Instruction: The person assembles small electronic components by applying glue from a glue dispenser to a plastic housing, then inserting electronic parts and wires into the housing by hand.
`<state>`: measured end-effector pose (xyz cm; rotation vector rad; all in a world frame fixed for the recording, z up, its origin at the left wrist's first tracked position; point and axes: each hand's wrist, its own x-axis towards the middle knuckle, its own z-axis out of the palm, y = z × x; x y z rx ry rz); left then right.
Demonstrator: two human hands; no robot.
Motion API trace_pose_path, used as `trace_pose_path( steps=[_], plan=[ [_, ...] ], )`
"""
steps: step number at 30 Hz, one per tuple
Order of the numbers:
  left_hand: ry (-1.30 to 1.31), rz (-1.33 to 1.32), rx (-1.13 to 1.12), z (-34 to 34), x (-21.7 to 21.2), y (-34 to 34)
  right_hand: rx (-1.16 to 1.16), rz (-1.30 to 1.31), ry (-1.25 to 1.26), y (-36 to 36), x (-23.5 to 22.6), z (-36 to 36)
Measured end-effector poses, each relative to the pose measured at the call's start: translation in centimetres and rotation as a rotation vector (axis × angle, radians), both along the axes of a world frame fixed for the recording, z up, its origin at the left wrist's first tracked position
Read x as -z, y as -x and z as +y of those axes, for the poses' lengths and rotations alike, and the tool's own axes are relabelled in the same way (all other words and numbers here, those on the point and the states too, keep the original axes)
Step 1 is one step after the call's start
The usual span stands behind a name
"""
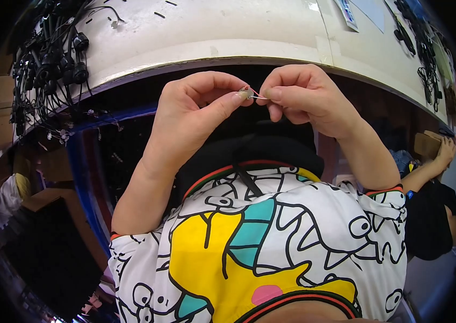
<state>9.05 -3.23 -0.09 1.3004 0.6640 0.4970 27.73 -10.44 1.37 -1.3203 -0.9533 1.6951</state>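
In front of the table's near edge, my left hand (189,110) pinches a small silvery part (248,93) between thumb and forefinger. Thin red and white wires (258,97) run from that part across to my right hand (310,102). There the thumb and forefinger are closed on the wires, close to the part, with the other fingers curled below. The fingertips cover much of the part, and its exact kind is too small to make out. A short gap separates the two hands.
A white table (206,32) curves across the top. Black cables with round connectors (53,64) hang off its left end; more black cables (427,81) lie at right. Short black pieces (159,15) lie at the back. Another person's hand (445,152) touches a brown box (427,144).
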Motion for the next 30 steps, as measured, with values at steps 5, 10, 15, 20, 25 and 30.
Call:
trace_pose_path(
  steps=[5, 10, 15, 20, 25, 30],
  plan=[
    [-0.061, 0.064, -0.001, 0.1, 0.2, 0.0, -0.02, -0.03, 0.036, 0.2, 0.0, 0.2],
    [-0.121, 0.136, -0.005, 0.2, 0.4, 0.0, -0.079, -0.174, 0.023, 0.5, 0.1, 0.3],
    [-0.136, 0.147, 0.021, 0.3, 0.6, 0.2, -0.061, -0.215, 0.018, 0.8, -0.2, 0.3],
    [-0.172, 0.18, 0.056, 0.6, 0.9, 0.5, -0.038, -0.261, -0.038, 0.9, 0.0, 0.2],
    [-0.04, 0.181, 0.148, 0.9, 0.5, 0.5, -0.069, -0.243, -0.035, 0.6, 0.3, 0.2],
    [0.221, 0.011, 0.19, 0.7, 0.8, 0.3, -0.153, 0.015, 0.177, -0.3, 0.3, 0.9]
  ],
)
